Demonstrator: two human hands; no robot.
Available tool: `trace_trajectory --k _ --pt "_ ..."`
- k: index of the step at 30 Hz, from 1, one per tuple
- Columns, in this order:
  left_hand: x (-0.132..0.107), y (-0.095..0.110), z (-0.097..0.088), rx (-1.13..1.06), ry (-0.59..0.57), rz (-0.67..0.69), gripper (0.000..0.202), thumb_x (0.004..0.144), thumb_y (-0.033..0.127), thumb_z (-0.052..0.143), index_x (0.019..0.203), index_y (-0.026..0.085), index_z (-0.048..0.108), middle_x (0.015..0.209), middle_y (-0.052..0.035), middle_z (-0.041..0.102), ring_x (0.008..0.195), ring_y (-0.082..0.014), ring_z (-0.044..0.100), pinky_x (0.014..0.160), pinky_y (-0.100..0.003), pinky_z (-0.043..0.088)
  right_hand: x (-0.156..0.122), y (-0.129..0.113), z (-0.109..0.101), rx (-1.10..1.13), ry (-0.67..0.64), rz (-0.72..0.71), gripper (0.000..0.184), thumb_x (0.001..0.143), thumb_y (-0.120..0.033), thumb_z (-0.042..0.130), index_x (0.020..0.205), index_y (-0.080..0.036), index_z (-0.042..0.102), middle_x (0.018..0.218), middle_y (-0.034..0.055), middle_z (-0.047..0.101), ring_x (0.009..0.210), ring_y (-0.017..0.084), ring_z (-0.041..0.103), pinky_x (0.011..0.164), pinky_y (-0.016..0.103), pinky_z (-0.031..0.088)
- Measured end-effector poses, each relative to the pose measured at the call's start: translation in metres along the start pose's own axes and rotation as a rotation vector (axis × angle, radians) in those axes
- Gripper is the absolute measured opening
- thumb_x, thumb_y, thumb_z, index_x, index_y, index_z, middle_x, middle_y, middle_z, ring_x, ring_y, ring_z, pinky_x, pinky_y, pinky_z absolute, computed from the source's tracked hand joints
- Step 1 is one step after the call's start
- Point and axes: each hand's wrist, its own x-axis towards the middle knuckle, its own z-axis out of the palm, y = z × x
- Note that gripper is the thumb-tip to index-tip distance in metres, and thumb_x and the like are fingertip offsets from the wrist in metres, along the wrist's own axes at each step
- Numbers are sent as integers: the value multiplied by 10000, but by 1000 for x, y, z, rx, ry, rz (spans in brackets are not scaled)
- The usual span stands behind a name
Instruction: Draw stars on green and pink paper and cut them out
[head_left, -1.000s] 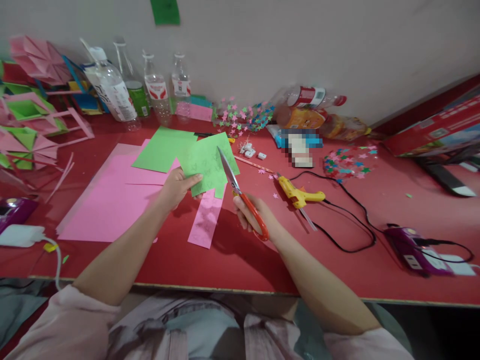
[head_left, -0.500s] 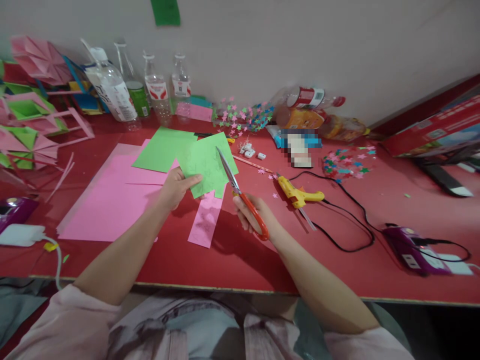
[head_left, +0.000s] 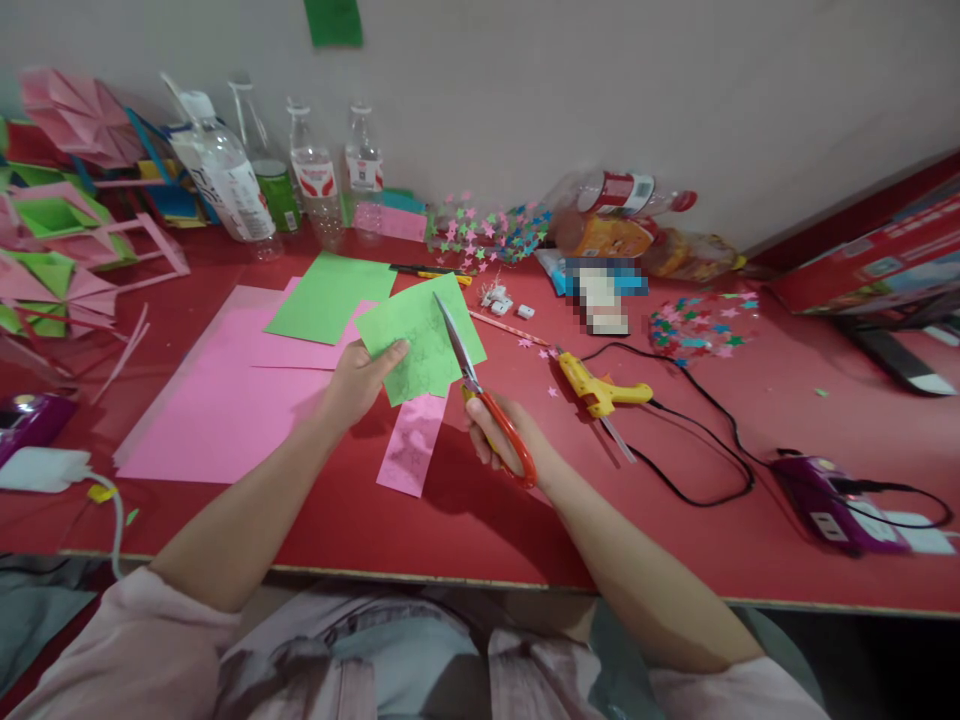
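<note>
My left hand (head_left: 361,378) pinches the left edge of a green sheet of paper (head_left: 412,345), thumb on top, held above the table. Faint drawn lines show on the sheet. My right hand (head_left: 501,428) is wrapped round the orange handles of a pair of scissors (head_left: 480,388). Their pointed blades lie across the right part of the green sheet. Below it a pink paper strip (head_left: 409,455) with drawn marks rests on the red table. Large pink sheets (head_left: 217,400) and another green sheet (head_left: 330,300) lie to the left.
A yellow glue gun (head_left: 604,385) with a black cord lies right of my hands. Bottles (head_left: 319,190) stand along the wall, near bags of paper stars (head_left: 487,232). A yellow cutter (head_left: 442,277) lies behind the sheet. Purple power strips (head_left: 832,500) sit at both sides.
The green sheet has turned and tilted slightly in my left hand, its lower edge shifting. The scissors stay at its right part, with the handles a little lower.
</note>
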Motion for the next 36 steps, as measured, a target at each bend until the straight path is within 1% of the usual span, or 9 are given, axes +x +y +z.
trace_trajectory --k 4,8,13,17,19,24,29,33,36 --pt "-1 -2 2 6 11 19 417 741 521 686 937 154 706 976 -85 733 1089 -279 622 859 -337 527 -2 -3 2 12 35 20 475 804 -668 435 687 -208 422 383 -70 437 312 65 383 347 179 331" --pt "-1 -1 2 -15 8 -5 419 733 519 694 933 151 702 980 -85 731 1042 -265 642 850 -329 526 -4 -6 2 15 48 50 473 794 -670 452 681 -212 418 368 -72 427 295 67 368 334 183 317" --pt "-2 2 3 -43 -41 -63 442 696 540 716 901 149 710 939 -80 737 978 -265 663 849 -342 525 -2 -3 2 24 33 19 468 799 -664 455 698 -207 431 399 -67 454 324 67 400 349 177 337" --pt "-2 1 5 -67 -91 -69 493 690 538 723 981 141 703 1051 -99 722 1041 -275 645 898 -367 505 0 0 1 22 16 25 480 796 -680 445 744 -203 450 412 -67 466 331 75 417 347 180 343" --pt "-2 -1 6 -81 -98 -91 512 683 539 729 999 137 698 1086 -109 712 1057 -284 640 908 -377 501 0 1 1 26 9 43 484 801 -684 431 739 -204 445 403 -69 464 322 74 414 346 179 348" --pt "-3 -7 11 -133 -84 -156 519 675 526 735 1012 133 694 1088 -109 714 1057 -290 643 898 -378 505 0 -1 3 28 40 105 492 820 -681 398 700 -206 439 363 -72 440 288 71 391 325 172 333" --pt "-3 -8 13 -158 -59 -197 522 644 508 751 995 125 694 1063 -110 721 1027 -286 656 872 -366 515 1 -7 4 3 54 183 464 847 -634 384 670 -208 433 334 -70 424 266 71 382 310 167 325" --pt "-2 -8 13 -175 -44 -211 515 617 508 764 954 123 699 1028 -113 729 988 -287 669 855 -374 524 3 -5 3 17 51 172 463 828 -640 413 668 -206 440 332 -69 428 261 73 380 300 172 317" --pt "-3 -6 13 -199 -86 -210 480 650 480 757 974 132 696 1006 -102 733 994 -282 668 868 -380 521 5 -2 1 89 67 127 467 813 -653 419 687 -204 452 348 -72 435 264 69 367 300 177 305"
